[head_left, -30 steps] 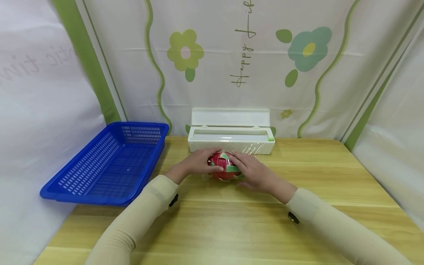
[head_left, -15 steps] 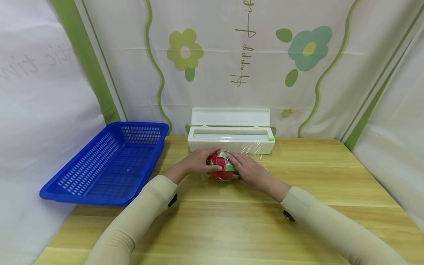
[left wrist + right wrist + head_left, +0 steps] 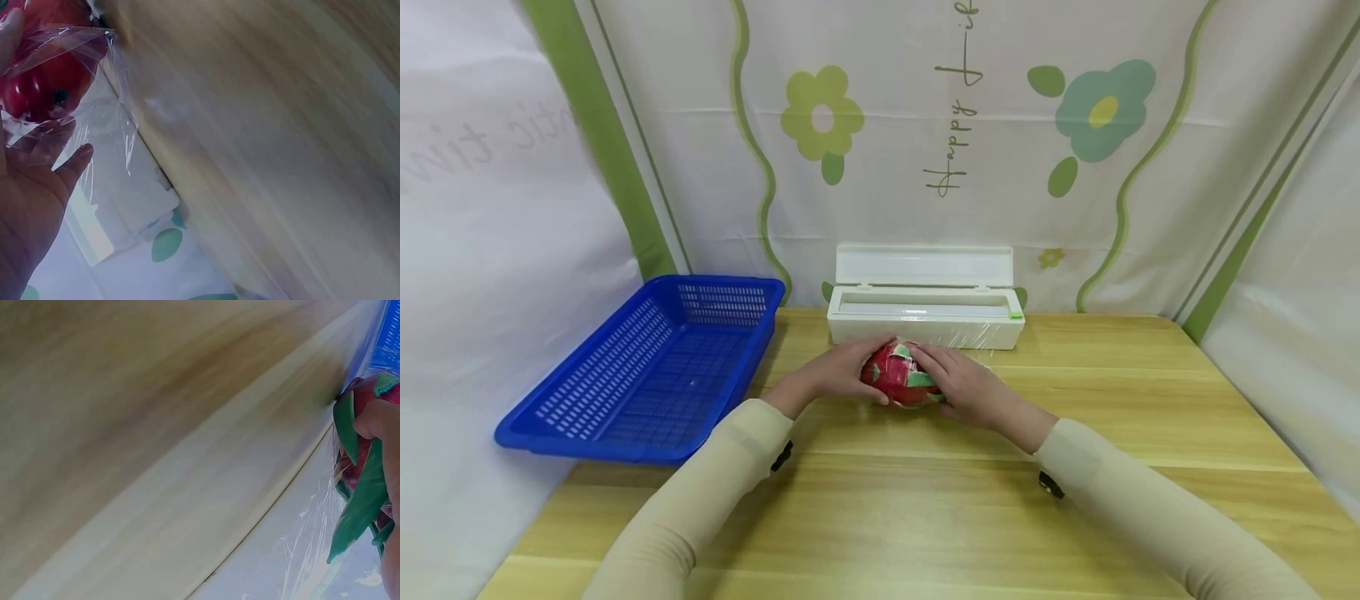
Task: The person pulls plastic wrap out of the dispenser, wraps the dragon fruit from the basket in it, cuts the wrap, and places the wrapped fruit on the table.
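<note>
Red and green, a dragon fruit (image 3: 895,375) is sitting above the bare middle of the counter (image 3: 895,500), just in front of a white box (image 3: 853,332) and between a person's two hands. The left hand (image 3: 838,372) is holding the fruit from its left side, its thumb showing in front while the other fingers are mostly disappearing behind; the right hand (image 3: 977,392) is gripping the upper right side. Both hands' grip is closing round the fruit, which is hiding parts of the fingers. Clear film (image 3: 966,336) is clinging to the fruit and reaching back toward the box; its edges are blending into the white and are hard to trace. The box's lid (image 3: 925,267) is standing raised. A blue basket (image 3: 580,448) is lying well to the left, the left sleeve (image 3: 722,475) passing close by its near corner. In the left wrist view the fruit is running off the top left corner; in the right wrist view fruit and hand are being cut off by the right edge. Whether the fruit's underside is touching the counter, nobody can tell.
</note>
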`<state>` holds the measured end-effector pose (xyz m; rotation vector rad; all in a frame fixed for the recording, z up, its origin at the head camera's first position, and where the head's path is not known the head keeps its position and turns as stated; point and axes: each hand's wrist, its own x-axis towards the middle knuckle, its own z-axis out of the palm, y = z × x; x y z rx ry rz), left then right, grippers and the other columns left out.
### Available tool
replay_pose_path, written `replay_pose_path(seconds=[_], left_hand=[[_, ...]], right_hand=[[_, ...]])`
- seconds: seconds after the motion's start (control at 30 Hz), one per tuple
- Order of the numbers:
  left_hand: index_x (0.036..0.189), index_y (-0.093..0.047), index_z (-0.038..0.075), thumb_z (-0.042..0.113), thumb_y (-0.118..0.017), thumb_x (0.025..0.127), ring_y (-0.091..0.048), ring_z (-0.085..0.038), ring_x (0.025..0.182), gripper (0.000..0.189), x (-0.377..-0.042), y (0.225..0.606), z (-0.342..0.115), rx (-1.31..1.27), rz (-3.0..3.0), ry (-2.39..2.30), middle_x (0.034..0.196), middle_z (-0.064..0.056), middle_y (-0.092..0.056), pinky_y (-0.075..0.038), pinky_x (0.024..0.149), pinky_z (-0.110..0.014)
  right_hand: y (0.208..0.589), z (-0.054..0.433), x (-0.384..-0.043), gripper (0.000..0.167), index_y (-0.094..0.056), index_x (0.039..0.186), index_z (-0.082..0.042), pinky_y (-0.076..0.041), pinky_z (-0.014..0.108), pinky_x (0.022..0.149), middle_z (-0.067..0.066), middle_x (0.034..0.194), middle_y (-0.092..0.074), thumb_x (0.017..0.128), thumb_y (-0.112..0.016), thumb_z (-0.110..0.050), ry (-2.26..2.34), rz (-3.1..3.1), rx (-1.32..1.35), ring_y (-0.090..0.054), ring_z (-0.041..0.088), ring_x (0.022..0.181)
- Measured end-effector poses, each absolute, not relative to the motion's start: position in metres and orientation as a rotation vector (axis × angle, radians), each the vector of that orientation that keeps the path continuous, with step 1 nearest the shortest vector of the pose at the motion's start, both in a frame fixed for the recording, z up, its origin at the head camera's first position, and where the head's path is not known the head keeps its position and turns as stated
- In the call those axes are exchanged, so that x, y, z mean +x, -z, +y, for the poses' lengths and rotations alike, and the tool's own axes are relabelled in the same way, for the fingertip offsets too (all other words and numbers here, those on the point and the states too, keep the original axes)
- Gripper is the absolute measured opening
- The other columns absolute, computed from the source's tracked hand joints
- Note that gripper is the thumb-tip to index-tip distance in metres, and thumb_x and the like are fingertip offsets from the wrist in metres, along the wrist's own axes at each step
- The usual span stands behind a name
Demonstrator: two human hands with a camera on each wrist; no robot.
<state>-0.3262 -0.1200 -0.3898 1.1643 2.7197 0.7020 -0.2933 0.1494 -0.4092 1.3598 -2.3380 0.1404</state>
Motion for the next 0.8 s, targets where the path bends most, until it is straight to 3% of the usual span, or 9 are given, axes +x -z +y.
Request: replay_pose_path(seconds=[0.23, 0.33, 0.53, 0.8], left_hand=[[0.155, -0.023, 0.015, 0.050, -0.082, 0.072, -0.040, -0.027, 0.135, 0.108, -0.317, 0.380, -0.125, 1.157, 2.792, -0.641, 0.153, -0.008, -0.036, -0.038, 0.105, -0.046], [0.155, -0.024, 0.016, 0.054, -0.082, 0.070, -0.038, -0.030, 0.136, 0.110, -0.313, 0.377, -0.124, 1.326, 2.887, -0.565, 0.155, -0.012, -0.031, -0.037, 0.105, -0.048], [0.150, -0.031, 0.006, 0.062, -0.084, 0.061, -0.033, -0.034, 0.137, 0.117, -0.311, 0.383, -0.114, 1.812, 3.045, -0.201, 0.152, -0.020, -0.031, -0.029, 0.110, -0.047], [0.151, -0.030, 0.009, 0.065, -0.082, 0.061, -0.038, -0.035, 0.132, 0.118, -0.309, 0.394, -0.105, 1.877, 3.139, 0.229, 0.151, -0.019, -0.033, -0.032, 0.108, -0.047]], right_hand=[[0.410, 0.151, -0.294, 0.105, -0.024, 0.149, 0.003, -0.041, 0.045, 0.103, 0.021, 0.144, -0.039, 0.070, -0.089, -0.022, -0.164, -2.340, 1.364, -0.046, 0.034, 0.124], [0.409, 0.151, -0.295, 0.106, -0.025, 0.148, 0.004, -0.041, 0.046, 0.103, 0.022, 0.142, -0.041, 0.069, -0.090, -0.022, -0.169, -2.332, 1.369, -0.047, 0.035, 0.123], [0.409, 0.152, -0.297, 0.106, -0.026, 0.148, 0.004, -0.041, 0.045, 0.103, 0.021, 0.143, -0.041, 0.068, -0.090, -0.022, -0.177, -2.320, 1.369, -0.047, 0.034, 0.123], [0.411, 0.152, -0.299, 0.097, -0.029, 0.143, 0.008, -0.041, 0.047, 0.103, 0.024, 0.138, -0.043, 0.069, -0.088, -0.016, -0.193, -2.250, 1.408, -0.048, 0.037, 0.122]])
